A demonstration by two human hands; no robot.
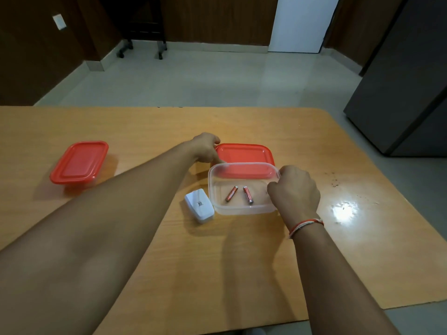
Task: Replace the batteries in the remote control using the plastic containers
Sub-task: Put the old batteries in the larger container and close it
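Batteries: two are counted, point(231, 193) and point(248, 195).
Containers: two are seen, one open point(242, 210) and one lidded point(78, 163).
Loose lids: one point(244, 154).
Remote controls: one point(199, 205).
Hands: two, point(205, 147) and point(294, 189).

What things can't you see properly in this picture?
All in the head view:
- Closed container: its red lid hides whatever is inside.
- Remote control: its logo is too small to read.
- Batteries: their label writing is too small.
- Right hand: its fingers curl behind the open container's rim, so the fingertips are hidden.
- Left hand: its fingers are hidden behind its own knuckles by the loose red lid.
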